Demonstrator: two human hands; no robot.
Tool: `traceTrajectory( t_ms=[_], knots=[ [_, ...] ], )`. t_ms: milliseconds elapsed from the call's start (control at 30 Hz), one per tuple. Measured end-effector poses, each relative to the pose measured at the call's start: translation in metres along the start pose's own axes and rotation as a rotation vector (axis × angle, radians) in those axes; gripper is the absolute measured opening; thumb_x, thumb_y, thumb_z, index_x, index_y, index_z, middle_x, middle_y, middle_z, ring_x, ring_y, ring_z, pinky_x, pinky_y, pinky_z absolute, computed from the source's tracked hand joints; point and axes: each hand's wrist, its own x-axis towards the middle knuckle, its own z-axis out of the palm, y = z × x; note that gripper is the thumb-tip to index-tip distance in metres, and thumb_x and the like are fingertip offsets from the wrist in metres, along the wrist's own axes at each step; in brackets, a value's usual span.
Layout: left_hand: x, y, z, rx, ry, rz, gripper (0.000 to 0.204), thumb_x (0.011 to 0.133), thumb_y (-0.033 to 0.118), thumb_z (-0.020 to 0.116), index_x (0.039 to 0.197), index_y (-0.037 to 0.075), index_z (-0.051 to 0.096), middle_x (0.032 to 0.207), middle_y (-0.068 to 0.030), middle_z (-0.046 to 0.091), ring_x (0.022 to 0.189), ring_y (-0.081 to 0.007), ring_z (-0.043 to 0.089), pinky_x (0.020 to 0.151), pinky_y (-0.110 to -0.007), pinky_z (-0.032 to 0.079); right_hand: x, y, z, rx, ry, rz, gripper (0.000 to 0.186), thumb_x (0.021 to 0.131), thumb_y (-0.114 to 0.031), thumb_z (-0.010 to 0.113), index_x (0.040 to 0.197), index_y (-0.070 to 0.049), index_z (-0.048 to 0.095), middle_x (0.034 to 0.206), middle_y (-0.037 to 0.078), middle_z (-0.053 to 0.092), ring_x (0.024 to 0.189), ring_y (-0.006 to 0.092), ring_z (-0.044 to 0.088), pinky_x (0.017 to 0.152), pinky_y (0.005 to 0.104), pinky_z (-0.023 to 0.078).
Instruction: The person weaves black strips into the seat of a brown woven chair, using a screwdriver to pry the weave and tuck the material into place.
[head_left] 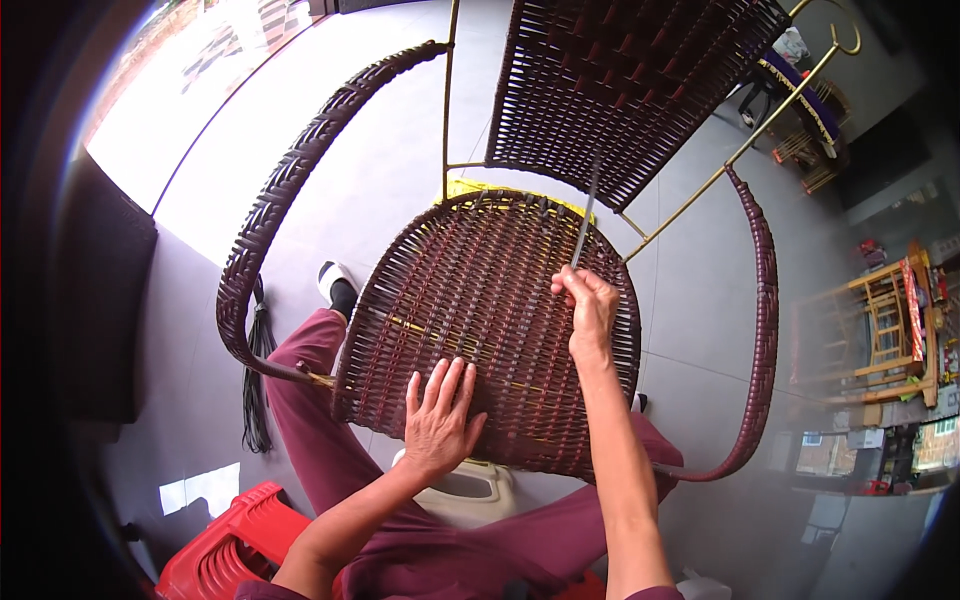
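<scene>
Between my knees stands a chair with a dark brown woven seat (470,290) on a brass-coloured metal frame. My left hand (440,415) lies flat on the near part of the seat, its fingers spread and holding nothing. Over the seat's far right part, my right hand (588,305) is closed around a thin, grey, rod-like piece (586,222). That piece points away from me, past the seat's far edge toward the woven backrest (620,90). Whether it is a tool or a strip of weaving material I cannot tell. My right fingers hide its near end.
Wrapped armrests curve around on the left (240,250) and the right (765,290). A bundle of dark strands (258,380) hangs by the left one. Red plastic stools (225,545) are at lower left, and a beige plastic stool (470,495) is under the seat. Wooden frames (890,330) stand far right.
</scene>
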Motion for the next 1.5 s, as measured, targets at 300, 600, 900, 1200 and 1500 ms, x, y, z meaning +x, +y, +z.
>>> traceTrajectory(
  t_ms=[300, 600, 900, 1200, 1500],
  knots=[
    [0.004, -0.002, -0.002, -0.214, 0.143, -0.041, 0.058, 0.078, 0.022, 0.066, 0.130, 0.006, 0.047, 0.130, -0.0129, 0.045, 0.125, -0.0295, 0.040, 0.106, -0.051, 0.021, -0.069, 0.003, 0.005, 0.109, 0.117, 0.097, 0.020, 0.086, -0.020, 0.064, 0.078, -0.003, 0.071, 0.071, 0.004, 0.068, 0.062, 0.0062, 0.055, 0.059, 0.0221, 0.037],
    [0.116, 0.023, -0.025, -1.185, -0.018, -0.147, 0.038, 0.087, 0.019, 0.064, 0.117, -0.003, 0.059, 0.100, -0.0134, 0.065, 0.088, -0.0194, 0.062, 0.084, -0.032, 0.049, -0.129, 0.023, 0.004, 0.279, 0.172, 0.202, 0.021, 0.088, -0.018, 0.060, 0.080, -0.001, 0.070, 0.077, 0.006, 0.068, 0.073, 0.0084, 0.057, 0.070, 0.0250, 0.040],
    [0.132, 0.043, -0.013, -1.508, -0.491, -0.312, 0.018, 0.088, 0.017, 0.064, 0.089, -0.001, 0.066, 0.074, -0.0060, 0.066, 0.056, -0.0066, 0.057, 0.046, -0.018, 0.045, -0.131, 0.028, 0.005, 0.423, 0.145, 0.166, 0.016, 0.087, -0.012, 0.060, 0.082, 0.000, 0.069, 0.077, 0.005, 0.066, 0.077, 0.0095, 0.056, 0.075, 0.0263, 0.041],
    [0.123, 0.057, -0.016, -1.587, -0.313, -0.315, 0.016, 0.090, 0.014, 0.061, 0.086, -0.002, 0.062, 0.070, -0.0048, 0.063, 0.058, -0.0080, 0.059, 0.052, -0.021, 0.050, -0.127, 0.010, -0.015, 0.245, 0.304, 0.013, 0.014, 0.092, -0.009, 0.054, 0.097, -0.002, 0.064, 0.097, 0.003, 0.058, 0.079, 0.0093, 0.058, 0.071, 0.0226, 0.044],
    [0.112, 0.050, -0.015, -1.296, -0.357, -0.183, 0.015, 0.090, 0.010, 0.060, 0.087, -0.005, 0.063, 0.071, -0.0046, 0.063, 0.061, -0.0070, 0.058, 0.056, -0.021, 0.051, -0.097, -0.014, -0.029, 0.235, 0.061, 0.019, 0.003, 0.085, -0.002, 0.063, 0.087, 0.000, 0.064, 0.078, 0.001, 0.060, 0.066, 0.0069, 0.056, 0.062, 0.0191, 0.045]
  ],
)
